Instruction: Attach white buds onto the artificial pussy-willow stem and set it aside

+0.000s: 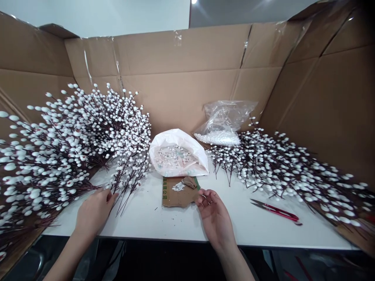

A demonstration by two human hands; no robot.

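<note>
Left hand [95, 212] lies palm down near the counter's [234, 226] front edge, fingers loosely together, touching the stems of a white-berry sprig [129, 181]. Right hand [215, 216], palm up at front centre, thumb and forefinger pinching something too small to tell. Cardboard scrap [177, 195] just beside it. Red snips [277, 211] lie apart, toward the right edge.

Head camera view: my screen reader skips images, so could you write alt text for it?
A person's left hand touches a white-berried branch on a white table, while the right hand hovers palm-up by a cardboard scrap. Berry-branch piles flank a white bag of beads; red snips lie right.
</note>
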